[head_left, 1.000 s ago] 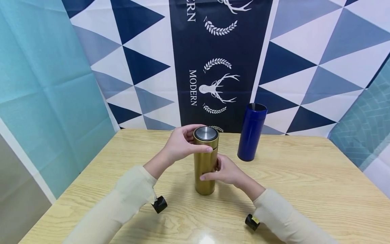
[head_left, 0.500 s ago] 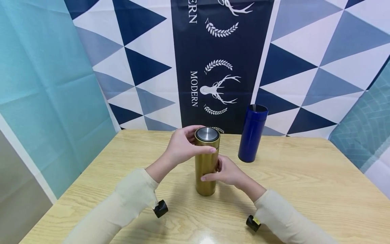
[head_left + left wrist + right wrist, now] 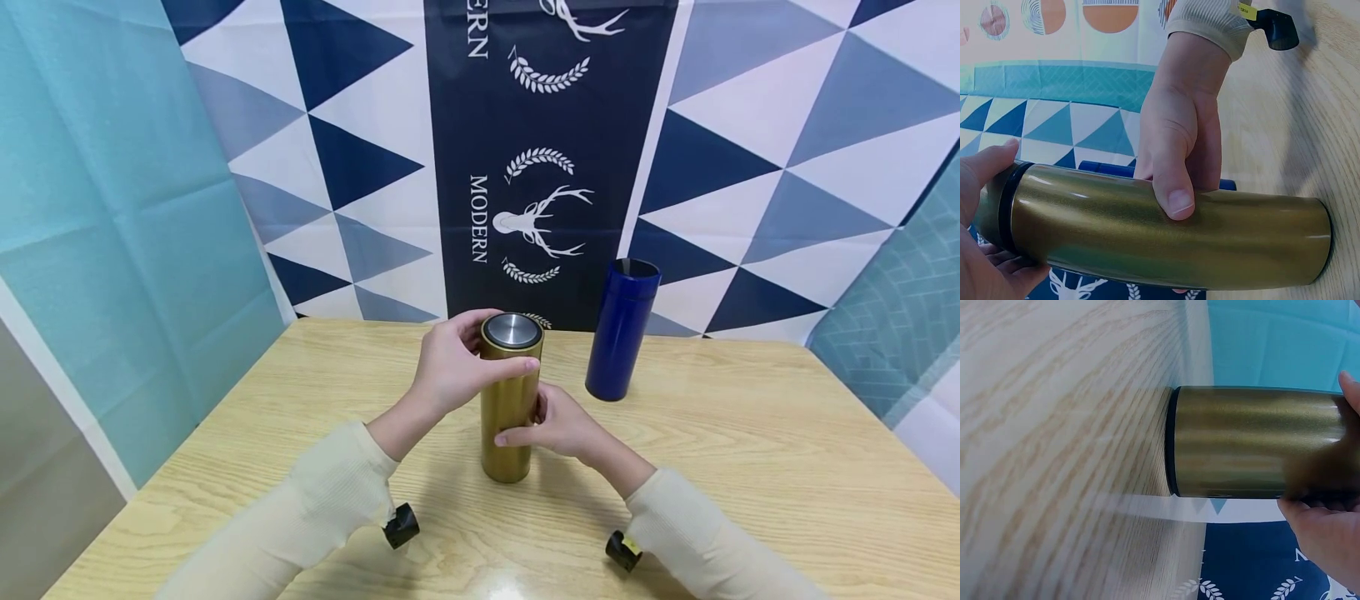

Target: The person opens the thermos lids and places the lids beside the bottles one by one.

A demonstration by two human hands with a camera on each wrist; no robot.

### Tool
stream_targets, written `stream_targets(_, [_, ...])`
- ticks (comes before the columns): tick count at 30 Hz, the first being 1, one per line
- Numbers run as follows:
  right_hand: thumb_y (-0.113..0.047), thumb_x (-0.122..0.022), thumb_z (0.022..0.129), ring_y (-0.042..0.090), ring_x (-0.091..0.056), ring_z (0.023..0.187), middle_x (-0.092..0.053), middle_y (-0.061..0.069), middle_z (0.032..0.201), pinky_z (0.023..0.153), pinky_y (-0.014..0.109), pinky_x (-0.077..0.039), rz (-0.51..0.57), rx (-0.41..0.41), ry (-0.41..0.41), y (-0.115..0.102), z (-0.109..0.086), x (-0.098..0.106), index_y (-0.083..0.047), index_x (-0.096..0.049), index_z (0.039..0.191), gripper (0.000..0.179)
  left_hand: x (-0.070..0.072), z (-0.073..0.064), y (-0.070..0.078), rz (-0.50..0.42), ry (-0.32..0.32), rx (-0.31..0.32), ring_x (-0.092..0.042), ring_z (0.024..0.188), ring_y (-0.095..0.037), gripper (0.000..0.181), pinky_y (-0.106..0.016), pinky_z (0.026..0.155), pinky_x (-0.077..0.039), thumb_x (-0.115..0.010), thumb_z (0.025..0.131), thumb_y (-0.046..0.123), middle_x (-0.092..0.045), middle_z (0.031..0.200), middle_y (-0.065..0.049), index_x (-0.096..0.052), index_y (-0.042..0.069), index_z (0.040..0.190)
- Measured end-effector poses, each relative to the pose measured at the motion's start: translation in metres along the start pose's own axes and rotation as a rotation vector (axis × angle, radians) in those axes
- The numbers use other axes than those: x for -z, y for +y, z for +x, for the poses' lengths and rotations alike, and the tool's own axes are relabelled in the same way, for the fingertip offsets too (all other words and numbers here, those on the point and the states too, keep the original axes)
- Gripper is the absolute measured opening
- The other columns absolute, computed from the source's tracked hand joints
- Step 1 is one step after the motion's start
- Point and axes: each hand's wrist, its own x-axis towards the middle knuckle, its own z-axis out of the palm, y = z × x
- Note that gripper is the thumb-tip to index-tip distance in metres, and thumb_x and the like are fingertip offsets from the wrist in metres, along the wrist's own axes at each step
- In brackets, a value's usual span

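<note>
A gold thermos (image 3: 507, 408) stands upright on the wooden table, its lid (image 3: 513, 331) topped with a brushed silver disc. My left hand (image 3: 457, 362) grips the lid end from the left, thumb across the front and fingers behind. Lower down, my right hand (image 3: 558, 422) holds the body from the right, its thumb on the front; its other fingers are mostly hidden behind. In the left wrist view, a black ring shows between lid and body of the thermos (image 3: 1166, 231). The right wrist view shows the base of the thermos (image 3: 1235, 444) on the tabletop.
Behind and to the right stands a dark blue cylinder (image 3: 621, 329) with a dark top opening. The wooden table (image 3: 720, 467) reaches back to a patterned cloth (image 3: 375, 167). A teal cloth (image 3: 127, 208) hangs at the left.
My left hand has turned slightly round the lid, its thumb shifting a little to the right, and the left wrist has moved slightly right and down. My right hand keeps its hold.
</note>
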Motion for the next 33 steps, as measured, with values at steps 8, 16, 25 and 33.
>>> stream_targets(8, [-0.023,-0.082,0.073,0.014,-0.064,0.097,-0.068,0.010,0.113,0.088,0.030,-0.052,-0.003,-0.006,-0.006,0.000,-0.002,0.000,-0.007,-0.055,0.122,0.058,0.000,0.000,-0.002,0.001,-0.007,0.002,-0.070,0.099,-0.016,0.062,-0.030,0.087,-0.057,-0.088,0.066,0.027,-0.071,0.113,-0.002,-0.063,0.014,0.120])
stream_targets(16, [-0.022,-0.082,0.074,0.013,-0.063,0.098,-0.068,0.011,0.114,0.088,0.031,-0.051,0.015,0.009,-0.005,0.002,-0.003,0.000,-0.006,-0.055,0.124,0.059,0.012,0.011,-0.013,-0.023,-0.212,-0.040,-0.056,0.127,-0.020,0.073,-0.035,0.109,-0.044,-0.083,0.073,0.020,-0.059,0.135,-0.003,-0.050,0.013,0.137])
stream_targets(25, [-0.021,-0.081,0.075,0.014,-0.064,0.100,-0.067,0.012,0.117,0.090,0.031,-0.051,0.040,0.010,-0.009,0.003,-0.003,0.003,-0.006,-0.053,0.128,0.062,0.031,0.045,-0.042,-0.316,-0.594,-0.110,-0.042,0.140,-0.027,0.094,-0.041,0.117,-0.033,-0.084,0.070,0.042,-0.043,0.151,-0.013,-0.039,0.006,0.145])
stream_targets(33, [-0.021,-0.081,0.074,0.013,-0.064,0.100,-0.067,0.012,0.117,0.091,0.030,-0.051,0.038,0.011,-0.013,0.002,0.000,0.001,-0.006,-0.053,0.128,0.062,0.027,0.065,-0.049,-0.348,-0.768,-0.159,-0.058,0.123,-0.019,0.107,-0.044,0.109,-0.044,-0.085,0.061,0.053,-0.050,0.144,-0.018,-0.039,0.003,0.144])
